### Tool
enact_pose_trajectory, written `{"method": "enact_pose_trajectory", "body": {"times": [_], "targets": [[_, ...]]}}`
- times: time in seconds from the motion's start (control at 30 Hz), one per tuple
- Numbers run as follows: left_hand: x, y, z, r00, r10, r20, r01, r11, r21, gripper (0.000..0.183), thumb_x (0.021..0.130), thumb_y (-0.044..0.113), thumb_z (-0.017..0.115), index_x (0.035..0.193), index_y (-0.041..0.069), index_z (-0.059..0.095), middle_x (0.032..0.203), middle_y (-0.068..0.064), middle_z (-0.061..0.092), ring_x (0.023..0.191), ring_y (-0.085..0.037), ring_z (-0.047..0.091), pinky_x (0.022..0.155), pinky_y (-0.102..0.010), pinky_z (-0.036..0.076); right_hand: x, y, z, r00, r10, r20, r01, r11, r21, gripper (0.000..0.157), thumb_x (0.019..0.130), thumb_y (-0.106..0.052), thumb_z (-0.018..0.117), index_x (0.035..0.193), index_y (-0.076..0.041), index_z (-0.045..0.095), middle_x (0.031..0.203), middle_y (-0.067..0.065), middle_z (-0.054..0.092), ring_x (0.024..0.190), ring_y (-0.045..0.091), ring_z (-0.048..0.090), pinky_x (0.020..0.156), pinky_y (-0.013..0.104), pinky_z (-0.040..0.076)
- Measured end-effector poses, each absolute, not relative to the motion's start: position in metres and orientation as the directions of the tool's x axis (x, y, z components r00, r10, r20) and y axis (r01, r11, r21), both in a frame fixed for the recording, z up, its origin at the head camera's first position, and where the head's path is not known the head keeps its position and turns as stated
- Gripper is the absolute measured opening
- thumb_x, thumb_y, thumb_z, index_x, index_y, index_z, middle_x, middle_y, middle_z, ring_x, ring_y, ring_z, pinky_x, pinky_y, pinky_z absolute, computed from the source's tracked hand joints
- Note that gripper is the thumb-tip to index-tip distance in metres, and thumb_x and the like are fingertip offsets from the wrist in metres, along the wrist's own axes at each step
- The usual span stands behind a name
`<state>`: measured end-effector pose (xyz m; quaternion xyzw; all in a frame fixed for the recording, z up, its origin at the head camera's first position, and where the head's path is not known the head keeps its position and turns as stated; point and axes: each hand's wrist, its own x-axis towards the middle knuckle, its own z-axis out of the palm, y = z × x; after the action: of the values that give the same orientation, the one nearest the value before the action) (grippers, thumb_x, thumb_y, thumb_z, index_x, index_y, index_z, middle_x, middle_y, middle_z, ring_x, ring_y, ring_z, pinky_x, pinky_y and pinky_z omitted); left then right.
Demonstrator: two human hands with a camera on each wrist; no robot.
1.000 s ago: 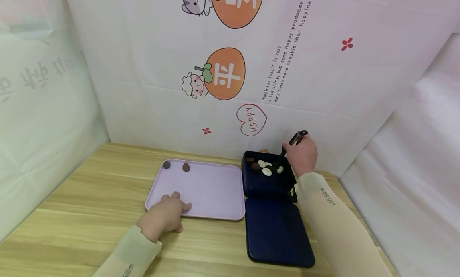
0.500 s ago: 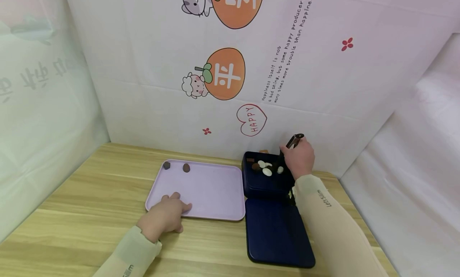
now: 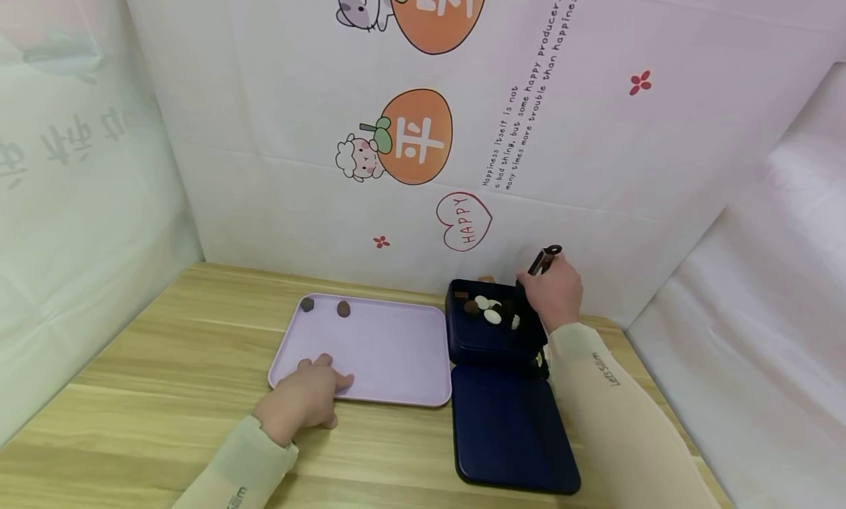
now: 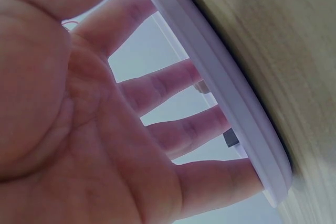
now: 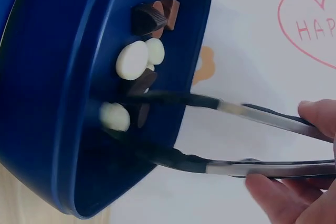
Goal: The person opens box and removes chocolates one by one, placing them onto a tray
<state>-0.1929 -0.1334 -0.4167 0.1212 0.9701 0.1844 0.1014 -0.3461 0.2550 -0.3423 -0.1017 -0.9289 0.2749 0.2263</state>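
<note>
My right hand [image 3: 555, 292] grips a pair of tongs [image 5: 262, 169] with metal handles and black tips. The tongs reach down into a navy blue box [image 3: 496, 344], their tips spread on either side of a blurred white round chocolate [image 5: 115, 117]. Other chocolates lie in the box: a white oval piece [image 5: 132, 60], a ridged dark piece [image 5: 148, 19] and several brown ones. My left hand [image 3: 305, 393] rests on the near left rim of a lilac tray [image 3: 396, 355], fingers fairly straight over its edge.
Two brown chocolates, a small dark one [image 3: 307, 304] and a rounder one [image 3: 343, 308], sit at the tray's far left. The box's navy lid [image 3: 515, 428] lies flat in front of the box. A white printed cloth [image 3: 297, 200] rises behind the wooden table [image 3: 132, 362].
My right hand has come slightly down, and the tongs' tips have shifted within the box around a white chocolate. The left hand and tray have stayed put.
</note>
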Motion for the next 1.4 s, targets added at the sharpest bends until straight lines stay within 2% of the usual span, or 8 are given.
{"method": "enact_pose_trajectory", "body": {"times": [0.37, 0.83, 1.0, 1.2, 1.27, 1.4], "targets": [[-0.193, -0.132, -0.415, -0.948, 0.276, -0.157, 0.2, 0.903, 0.379, 0.072, 0.065, 0.012, 0.09, 0.132, 0.011, 0.066, 0.145, -0.028, 0.042, 0.123, -0.054, 0.041, 0.091, -0.069, 0.043, -0.342, 0.256, -0.34, -0.886, 0.33, 0.326, 0.094, 0.815, -0.572, 0.057, 0.088, -0.038, 0.073, 0.127, 0.0, 0.054, 0.11, 0.02, 0.063, 0.102, 0.04, 0.059, 0.089, 0.053, 0.049], [-0.194, -0.133, -0.418, -0.949, 0.277, -0.151, 0.205, 0.905, 0.373, 0.072, 0.065, 0.013, 0.091, 0.132, 0.012, 0.066, 0.144, -0.027, 0.043, 0.121, -0.052, 0.043, 0.089, -0.068, 0.045, -0.338, 0.256, -0.337, -0.887, 0.327, 0.326, 0.098, 0.823, -0.559, 0.054, 0.088, -0.036, 0.074, 0.125, -0.002, 0.055, 0.112, 0.02, 0.063, 0.102, 0.04, 0.059, 0.09, 0.053, 0.048], [-0.193, -0.133, -0.418, -0.948, 0.277, -0.155, 0.201, 0.902, 0.381, 0.071, 0.065, 0.012, 0.09, 0.132, 0.012, 0.067, 0.144, -0.027, 0.043, 0.123, -0.054, 0.042, 0.091, -0.07, 0.042, -0.337, 0.259, -0.336, -0.889, 0.325, 0.324, 0.092, 0.818, -0.569, 0.053, 0.088, -0.037, 0.074, 0.122, -0.002, 0.054, 0.108, 0.02, 0.064, 0.099, 0.04, 0.059, 0.088, 0.054, 0.049], [-0.194, -0.133, -0.418, -0.949, 0.276, -0.153, 0.202, 0.905, 0.375, 0.072, 0.065, 0.012, 0.091, 0.132, 0.012, 0.066, 0.143, -0.027, 0.044, 0.122, -0.053, 0.043, 0.089, -0.068, 0.045, -0.337, 0.265, -0.333, -0.877, 0.331, 0.35, 0.074, 0.811, -0.58, 0.047, 0.087, -0.038, 0.074, 0.114, -0.004, 0.056, 0.099, 0.017, 0.062, 0.092, 0.038, 0.059, 0.082, 0.051, 0.05], [-0.194, -0.133, -0.419, -0.949, 0.276, -0.152, 0.203, 0.905, 0.373, 0.072, 0.065, 0.012, 0.091, 0.132, 0.013, 0.067, 0.143, -0.026, 0.044, 0.121, -0.052, 0.044, 0.088, -0.068, 0.046, -0.337, 0.266, -0.33, -0.875, 0.342, 0.343, 0.075, 0.795, -0.601, 0.051, 0.088, -0.041, 0.073, 0.117, -0.003, 0.055, 0.101, 0.018, 0.062, 0.094, 0.038, 0.058, 0.083, 0.05, 0.05], [-0.194, -0.133, -0.419, -0.949, 0.275, -0.151, 0.202, 0.904, 0.376, 0.072, 0.064, 0.012, 0.091, 0.132, 0.013, 0.067, 0.143, -0.027, 0.044, 0.12, -0.051, 0.045, 0.087, -0.067, 0.047, -0.332, 0.268, -0.322, -0.871, 0.406, 0.276, 0.091, 0.686, -0.722, 0.07, 0.087, -0.046, 0.072, 0.136, -0.002, 0.048, 0.121, 0.02, 0.058, 0.108, 0.037, 0.054, 0.09, 0.049, 0.048]]}}
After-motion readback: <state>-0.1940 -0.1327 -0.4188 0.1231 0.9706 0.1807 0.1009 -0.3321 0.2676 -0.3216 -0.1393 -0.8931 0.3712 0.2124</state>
